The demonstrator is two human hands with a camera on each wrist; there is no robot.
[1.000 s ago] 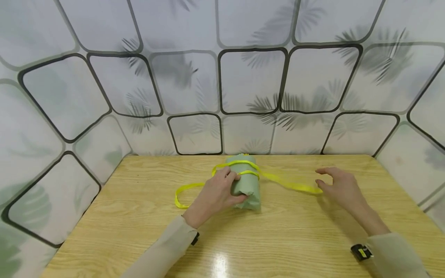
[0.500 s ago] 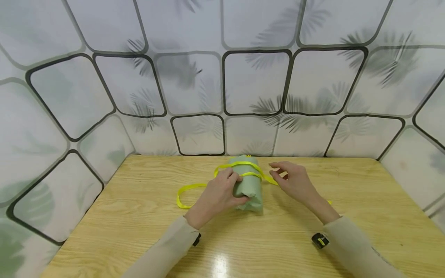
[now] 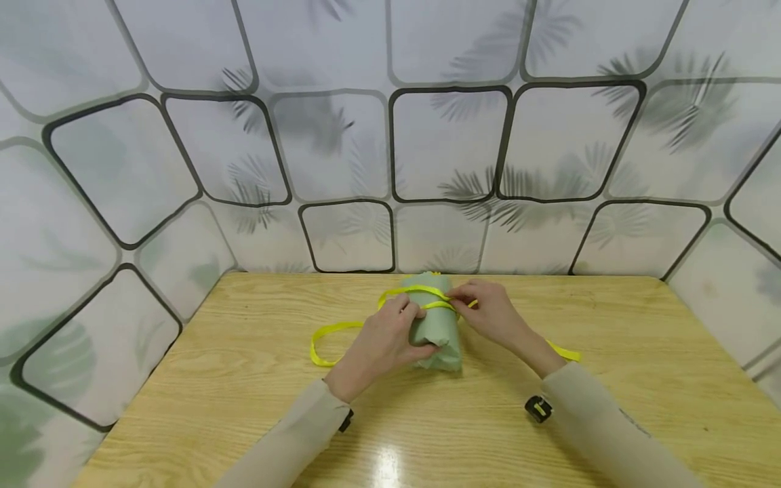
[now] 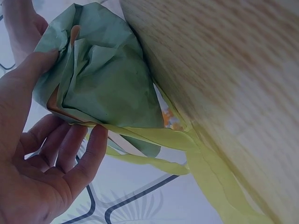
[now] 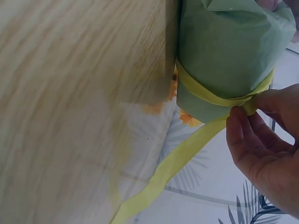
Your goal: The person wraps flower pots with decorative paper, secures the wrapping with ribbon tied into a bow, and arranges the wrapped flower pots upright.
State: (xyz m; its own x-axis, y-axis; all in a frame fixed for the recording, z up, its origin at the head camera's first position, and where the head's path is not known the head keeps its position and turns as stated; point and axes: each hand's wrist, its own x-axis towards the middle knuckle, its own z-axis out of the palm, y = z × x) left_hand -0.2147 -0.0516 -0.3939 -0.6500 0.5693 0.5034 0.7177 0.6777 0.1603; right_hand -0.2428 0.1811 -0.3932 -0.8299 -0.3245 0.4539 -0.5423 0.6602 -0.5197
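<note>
A bundle wrapped in pale green paper (image 3: 434, 331) lies on the table, its folded end facing me. Yellow ribbon (image 5: 161, 175) goes round it in two bands. My left hand (image 3: 379, 342) grips the bundle from the left, thumb on the folded end, fingertips along the side by the ribbon (image 4: 177, 138). At the bundle's right side, my right hand (image 3: 495, 317) pinches the ribbon between thumb and fingers. Part of one ribbon tail is hidden beneath the right forearm. Orange petals (image 5: 189, 117) show at the bundle's far end.
The wooden table (image 3: 244, 407) backs onto a patterned curtain (image 3: 342, 149) just behind the bundle. A ribbon loop (image 3: 317, 346) lies left of the left hand. On the right, a ribbon end (image 3: 566, 354) shows beyond the right forearm.
My right hand has come leftward from the right side of the table to the bundle and now pinches the ribbon close against it. The left hand keeps its hold on the bundle.
</note>
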